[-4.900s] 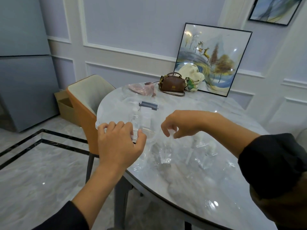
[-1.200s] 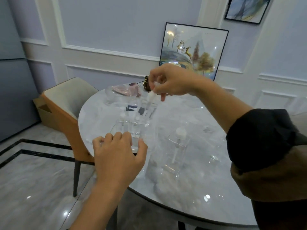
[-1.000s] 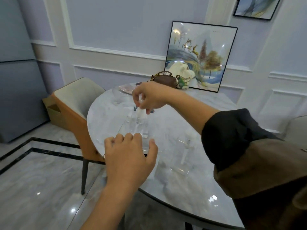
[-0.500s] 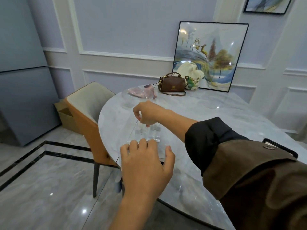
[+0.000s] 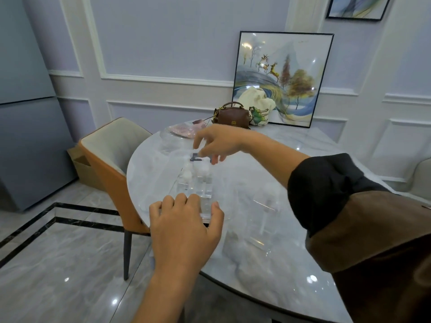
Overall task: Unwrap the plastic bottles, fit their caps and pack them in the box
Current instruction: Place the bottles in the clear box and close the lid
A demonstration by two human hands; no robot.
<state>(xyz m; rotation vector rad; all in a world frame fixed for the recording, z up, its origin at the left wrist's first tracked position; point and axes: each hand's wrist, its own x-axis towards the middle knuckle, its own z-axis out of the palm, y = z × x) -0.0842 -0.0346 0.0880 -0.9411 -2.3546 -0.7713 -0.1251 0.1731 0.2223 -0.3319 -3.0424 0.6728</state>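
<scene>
Head view: the clear box (image 5: 208,195) is gripped at its near edge by the left hand (image 5: 184,227), fingers curled over it. Just beyond those fingertips, capped bottles (image 5: 188,176) are seen, beneath the right hand (image 5: 219,142), fingers spread, nothing held.

Round marble table (image 5: 149,173), orange-and-cream chair (image 5: 112,145) tucked at its left edge, brown handbag (image 5: 232,116) at the far side, cream cloth bag (image 5: 255,101) just beside it, pink packet (image 5: 186,129) near the handbag, framed deer painting (image 5: 286,66) leaning on the wall behind, grey cabinet (image 5: 25,148) far left.
</scene>
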